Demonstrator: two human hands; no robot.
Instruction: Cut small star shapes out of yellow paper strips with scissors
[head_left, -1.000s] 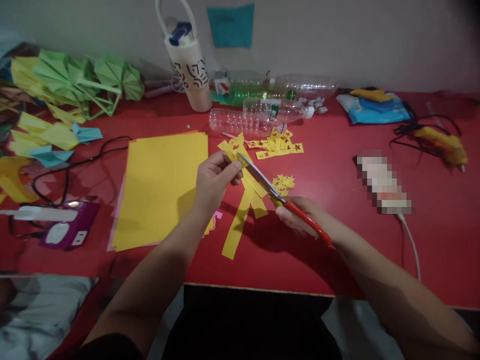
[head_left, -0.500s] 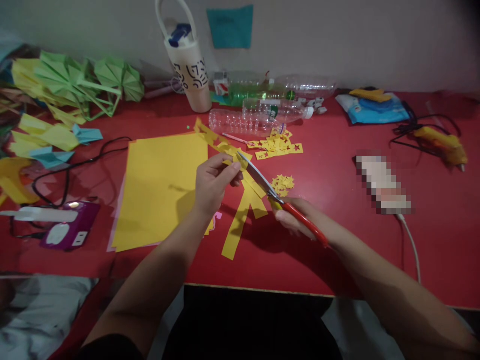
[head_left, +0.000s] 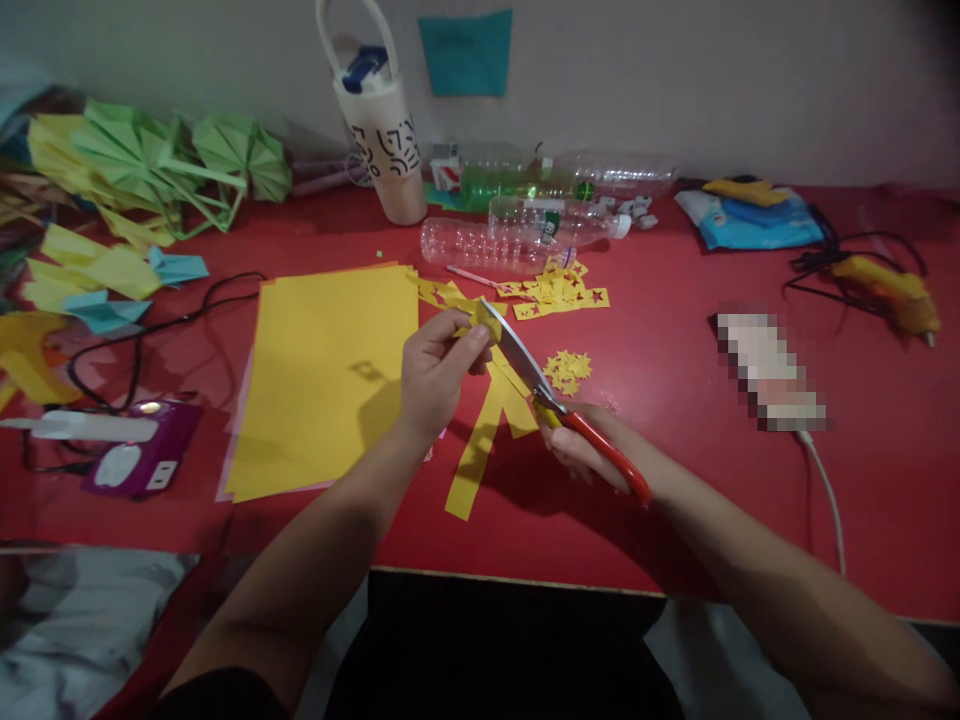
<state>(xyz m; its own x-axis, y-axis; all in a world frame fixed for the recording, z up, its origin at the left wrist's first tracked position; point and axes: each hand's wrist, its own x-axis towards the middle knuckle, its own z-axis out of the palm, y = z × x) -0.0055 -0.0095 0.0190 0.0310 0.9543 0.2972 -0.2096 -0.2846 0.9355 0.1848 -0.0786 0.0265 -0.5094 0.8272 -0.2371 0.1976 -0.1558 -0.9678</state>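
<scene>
Between the thumb and fingers of my left hand (head_left: 433, 375) is a yellow paper strip (head_left: 487, 320), its far part running off to the left with star-shaped holes. My right hand (head_left: 589, 450) grips scissors (head_left: 604, 448) with red handles. Their blades point up and left, the tip at the held paper; whether they cut into it I cannot tell. Beneath my hands lie plain yellow strips (head_left: 471, 470). A small pile of cut yellow stars (head_left: 568, 371) sits just beyond the scissors. Farther back are strips with star holes (head_left: 559, 292).
Yellow sheets (head_left: 315, 370) are stacked on the left of the red table (head_left: 720, 520). Plastic bottles (head_left: 495, 244) and a white tumbler (head_left: 386, 150) stand or lie at the back. To the right are a phone (head_left: 772, 370) with a cable and a yellow glue gun (head_left: 885, 290).
My left hand has shifted slightly right with the paper strip. The strip's free end has dropped and turned. The scissors stay close to the paper in my right hand.
</scene>
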